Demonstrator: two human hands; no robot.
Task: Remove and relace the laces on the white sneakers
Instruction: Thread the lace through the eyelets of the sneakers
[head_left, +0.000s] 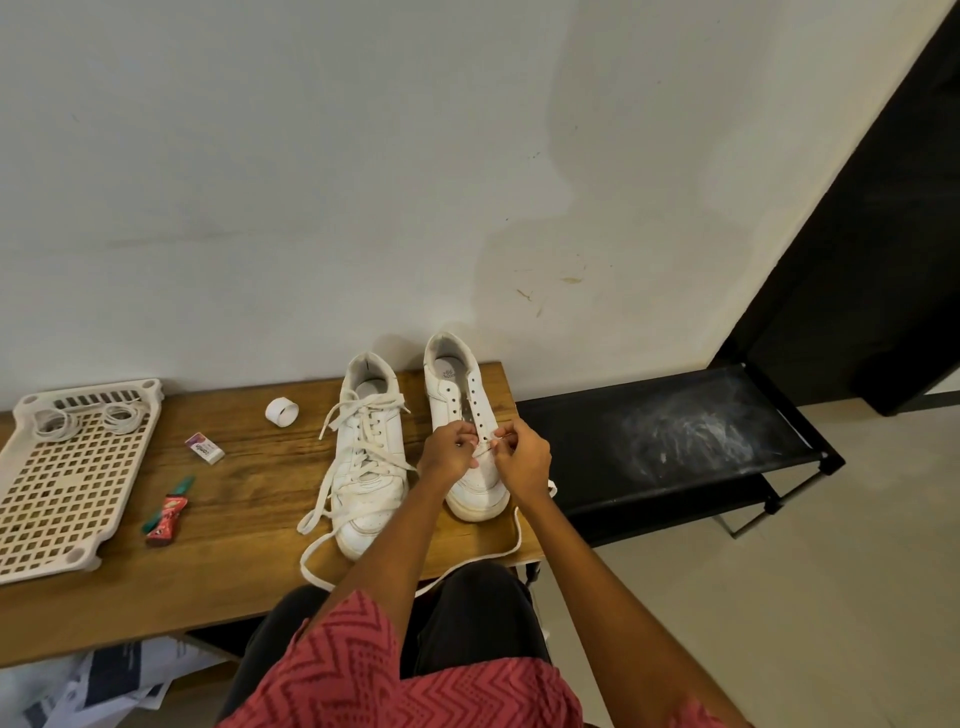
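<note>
Over the toe end of the right-hand sneaker, a flat white lace is pinched by the left hand and right hand at its lowest eyelets. Smooth white leather is seen on this shoe and the laced sneaker just beside it, both standing on the grained wooden table.

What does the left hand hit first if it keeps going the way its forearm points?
Likely the right sneaker: the left hand already sits at its lower eyelets, pinching the lace. Beyond that lies the sneaker's open collar, then the wall; depth is unclear.
</note>
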